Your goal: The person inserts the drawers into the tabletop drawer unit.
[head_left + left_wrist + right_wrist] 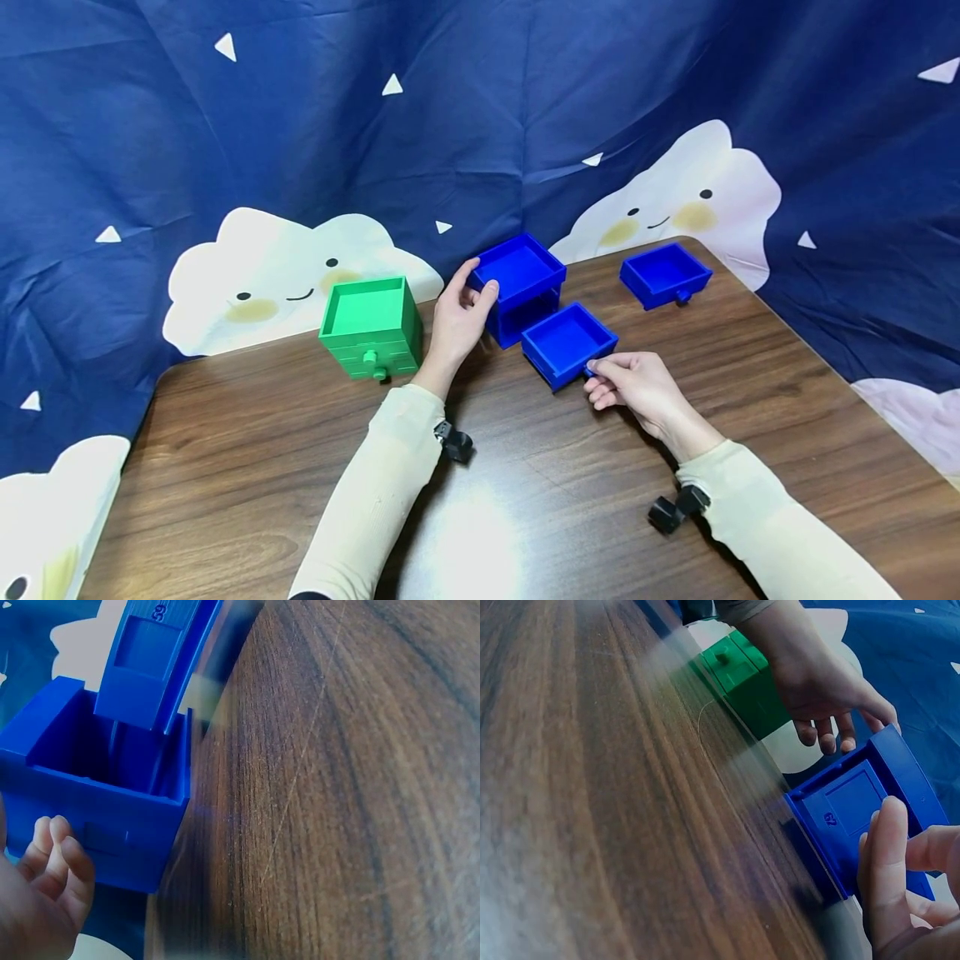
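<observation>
A small blue drawer cabinet [517, 292] with a tray-like top stands on the table, its front hollow visible. My left hand [460, 323] holds it by its left side, with the thumb at the front top corner. In front of the hollow is a blue drawer [570, 337]; my right hand [633, 387] pinches its knob between thumb and fingers. The left wrist view shows the drawer's far end [139, 697] at the cabinet opening [97, 761]. In the right wrist view its underside [847, 802] is visible, so the drawer is off the table.
A second blue drawer [666, 273] with a round knob lies at the back right of the wooden table [555, 492]. The green drawer cabinet [371, 329] stands left of my left hand. A dark blue cloud-patterned curtain [465, 125] hangs behind the table edge.
</observation>
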`<state>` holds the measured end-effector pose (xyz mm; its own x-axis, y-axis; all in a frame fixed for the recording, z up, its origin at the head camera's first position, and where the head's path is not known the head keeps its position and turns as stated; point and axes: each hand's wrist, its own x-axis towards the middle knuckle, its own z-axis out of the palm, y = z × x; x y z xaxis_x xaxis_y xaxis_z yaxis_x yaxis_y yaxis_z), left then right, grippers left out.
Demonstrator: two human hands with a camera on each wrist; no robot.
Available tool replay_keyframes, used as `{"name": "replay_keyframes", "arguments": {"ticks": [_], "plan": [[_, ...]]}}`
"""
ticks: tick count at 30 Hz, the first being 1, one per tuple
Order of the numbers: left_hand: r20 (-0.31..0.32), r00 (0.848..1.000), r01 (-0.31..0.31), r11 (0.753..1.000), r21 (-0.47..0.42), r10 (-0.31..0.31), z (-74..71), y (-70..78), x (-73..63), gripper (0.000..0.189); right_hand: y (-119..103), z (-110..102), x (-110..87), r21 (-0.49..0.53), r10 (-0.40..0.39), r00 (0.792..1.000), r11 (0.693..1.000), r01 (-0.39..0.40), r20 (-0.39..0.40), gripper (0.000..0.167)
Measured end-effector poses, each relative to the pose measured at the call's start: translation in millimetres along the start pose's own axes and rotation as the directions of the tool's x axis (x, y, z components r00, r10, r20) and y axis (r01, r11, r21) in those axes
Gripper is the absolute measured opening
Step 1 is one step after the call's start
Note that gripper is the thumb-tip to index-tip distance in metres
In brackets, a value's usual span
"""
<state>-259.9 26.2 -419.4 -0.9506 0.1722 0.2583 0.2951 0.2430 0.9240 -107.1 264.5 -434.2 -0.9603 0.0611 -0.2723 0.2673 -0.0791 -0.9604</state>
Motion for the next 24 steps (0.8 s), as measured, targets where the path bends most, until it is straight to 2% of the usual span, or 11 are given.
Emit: {"name": "replay_keyframes", "arguments": {"ticks": [24], "plan": [[0.003,1.0,0.003,1.0,-0.008,-0.003,0.4,-1.9,0.1,0.054,0,15,11.3,-0.012,0.005,1.0,1.0,-0.005,0.011,0.031]]}}
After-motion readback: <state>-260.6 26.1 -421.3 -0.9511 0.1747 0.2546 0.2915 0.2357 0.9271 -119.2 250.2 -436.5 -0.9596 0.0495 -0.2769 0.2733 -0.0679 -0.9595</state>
